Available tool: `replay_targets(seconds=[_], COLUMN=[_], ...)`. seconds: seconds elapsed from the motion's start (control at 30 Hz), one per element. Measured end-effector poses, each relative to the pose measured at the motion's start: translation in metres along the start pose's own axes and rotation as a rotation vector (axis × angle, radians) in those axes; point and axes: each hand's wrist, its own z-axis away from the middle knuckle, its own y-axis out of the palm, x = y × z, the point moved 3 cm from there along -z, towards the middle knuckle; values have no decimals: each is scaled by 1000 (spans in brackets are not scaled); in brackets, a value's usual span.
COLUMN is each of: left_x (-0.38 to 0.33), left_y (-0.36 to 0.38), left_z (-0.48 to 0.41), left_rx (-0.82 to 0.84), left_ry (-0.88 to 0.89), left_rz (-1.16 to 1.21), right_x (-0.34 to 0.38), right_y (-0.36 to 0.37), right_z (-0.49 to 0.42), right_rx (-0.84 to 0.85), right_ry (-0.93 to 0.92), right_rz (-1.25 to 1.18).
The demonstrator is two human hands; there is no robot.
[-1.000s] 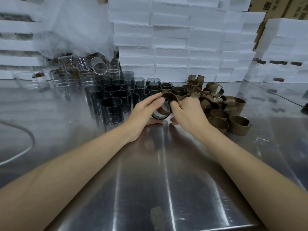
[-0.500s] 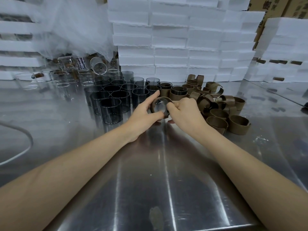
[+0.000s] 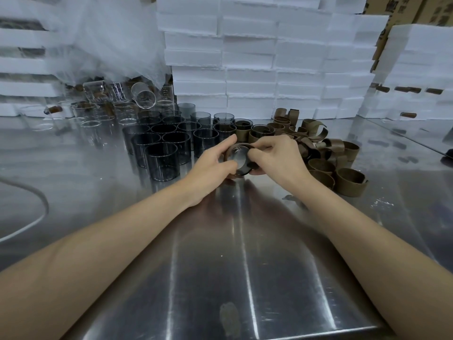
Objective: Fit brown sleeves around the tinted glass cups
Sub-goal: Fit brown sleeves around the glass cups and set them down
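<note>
Your left hand [image 3: 210, 165] grips a tinted cup [image 3: 239, 158] tipped on its side, and your right hand [image 3: 277, 160] pinches the brown sleeve [image 3: 239, 177] round it. Two sleeved cups [image 3: 242, 130] stand just behind; many bare cups [image 3: 161, 164] and loose sleeves [image 3: 349, 180] remain.

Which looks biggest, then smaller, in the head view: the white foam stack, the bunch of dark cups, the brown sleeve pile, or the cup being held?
1. white foam stack, by far.
2. bunch of dark cups and brown sleeve pile: they look about alike, so tied.
3. held cup, smallest.
</note>
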Motion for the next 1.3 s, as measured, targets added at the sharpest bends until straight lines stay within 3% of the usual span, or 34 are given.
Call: replay_targets(seconds=[0.3, 0.87, 1.17, 1.3], left_x=[2, 5, 8, 9], left_y=[-7, -10, -5, -9], left_z=[-4, -9, -7, -7], left_rx=[-10, 15, -27, -88], left_ry=[47, 88, 47, -4], left_rz=[-67, -139, 31, 240], right_x=[-10, -15, -20, -26], right_y=[-1, 0, -1, 10], right_z=[-5, -9, -12, -12], right_rx=[121, 85, 49, 101], right_ry=[20, -62, -78, 108], right_rz=[-117, -82, -80, -241])
